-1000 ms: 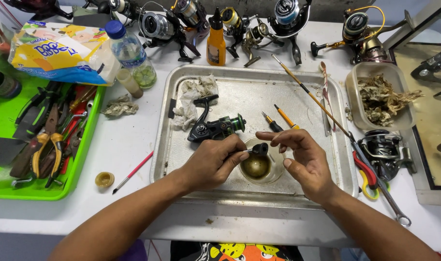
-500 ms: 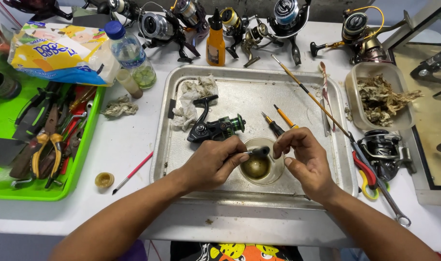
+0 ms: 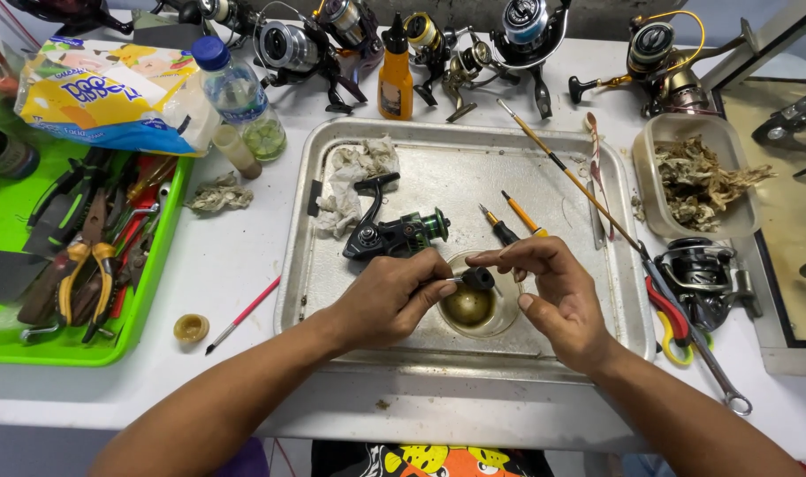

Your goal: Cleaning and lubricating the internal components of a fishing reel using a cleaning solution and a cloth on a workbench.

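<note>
Metal tray [image 3: 597, 344]: dull, scuffed, smeared w/ grease. Small dark part [image 3: 479, 278] betw. both hands looks matt black, prob. plastic. Reel body [image 3: 394, 234] on tray: glossy black w/ green metallic bits. Rag [image 3: 354, 181]: crumpled, stained cloth. Counter [image 3: 235, 265]: smooth white. Tool bin [image 3: 160, 256]: shiny green plastic. Small bowl [image 3: 469, 305]: clear, oily gold liquid inside.

A white worktable [image 3: 235, 265] stands under even light, a dark wall [image 3: 597, 13] behind.
</note>
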